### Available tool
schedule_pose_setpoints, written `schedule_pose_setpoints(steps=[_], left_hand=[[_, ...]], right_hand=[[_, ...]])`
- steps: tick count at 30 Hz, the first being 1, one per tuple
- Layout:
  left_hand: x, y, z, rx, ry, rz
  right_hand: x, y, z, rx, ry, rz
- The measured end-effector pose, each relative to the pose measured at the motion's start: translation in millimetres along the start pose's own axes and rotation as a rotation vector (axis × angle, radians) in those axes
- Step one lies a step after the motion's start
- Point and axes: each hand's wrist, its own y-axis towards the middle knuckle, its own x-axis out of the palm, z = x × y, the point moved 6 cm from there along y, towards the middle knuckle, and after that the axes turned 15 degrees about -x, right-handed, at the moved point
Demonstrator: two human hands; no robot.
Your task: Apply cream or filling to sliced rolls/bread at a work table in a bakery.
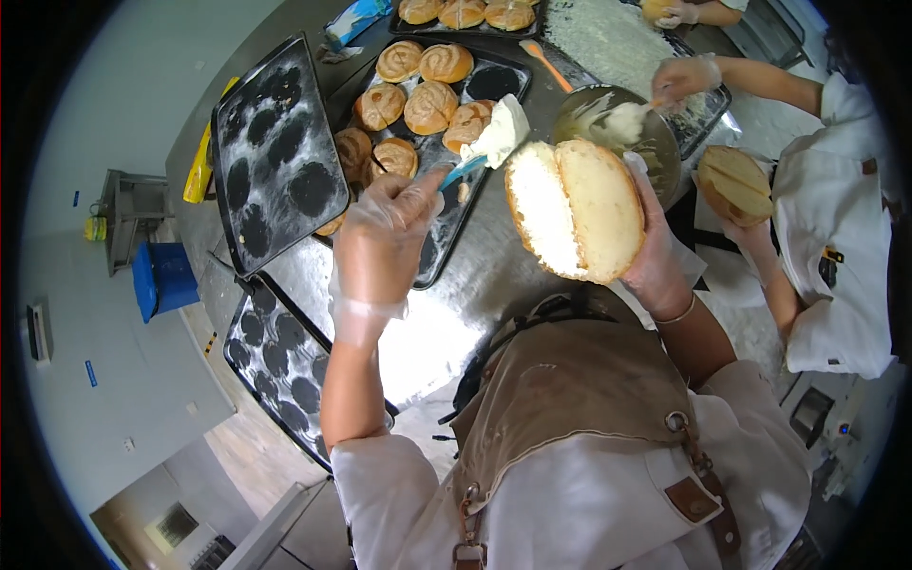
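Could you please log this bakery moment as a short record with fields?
left hand: gloved left hand grips a blue-handled spatula loaded with white cream
right hand: gloved right hand holds a split bun, cut faces open
nearby: metal bowl of cream, dark tray of browned buns, floured empty tray
surface: steel table
others: a co-worker's hand scoops from the bowl

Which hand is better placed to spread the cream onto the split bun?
Probably the left hand: it grips the blue-handled spatula, loaded with white cream, beside the round split bun. The right hand is cradling that bun open.
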Motion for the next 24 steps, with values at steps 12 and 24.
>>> schedule_pose_setpoints(steps=[12,24], left_hand=[[4.2,-84.6,53.8,0.052,0.051,0.023],[5.1,-7.5,9.5,0.014,-0.322,-0.019]], right_hand=[[29.3,27.1,4.8,-0.092,-0.203,-0.028],[0.0,13.4,7.1,0.027,-0.071,-0.151]])
